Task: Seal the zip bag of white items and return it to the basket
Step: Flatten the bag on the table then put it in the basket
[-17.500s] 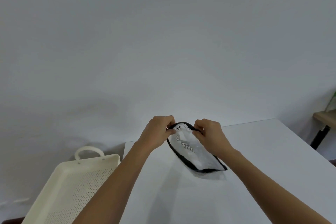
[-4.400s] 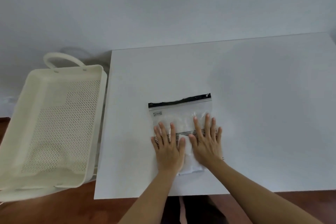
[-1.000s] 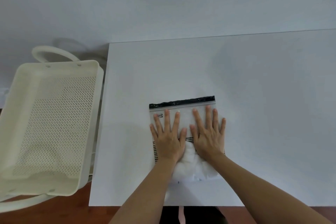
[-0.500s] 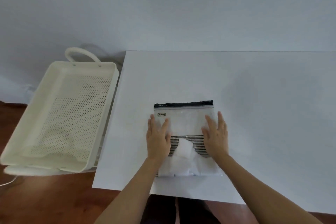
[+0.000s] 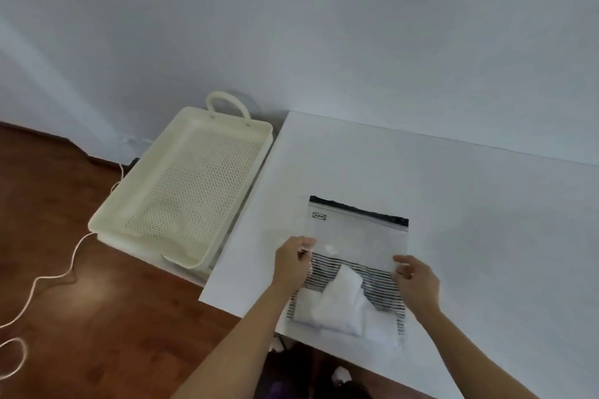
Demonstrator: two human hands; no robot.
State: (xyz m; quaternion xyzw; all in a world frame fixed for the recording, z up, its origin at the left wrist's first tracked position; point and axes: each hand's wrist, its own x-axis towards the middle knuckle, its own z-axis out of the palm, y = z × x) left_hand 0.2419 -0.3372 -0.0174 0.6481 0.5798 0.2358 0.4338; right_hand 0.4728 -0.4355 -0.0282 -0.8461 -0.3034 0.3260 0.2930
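Both hands [image 5: 293, 264] [image 5: 416, 282] pinching the zip bag [image 5: 356, 249] sides, looks sealed; next, lift it left into the basket [image 5: 194, 191].

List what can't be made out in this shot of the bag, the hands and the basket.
- Zip bag, head view: whether the black zip strip is fully sealed is too fine to tell.
- Label: print too small and blurred.
- White items: what they are is unclear through the plastic.
- Left hand and right hand: fingertips curl at the bag's edges, so the grip is uncertain.
- Basket: the table hides its near corner.
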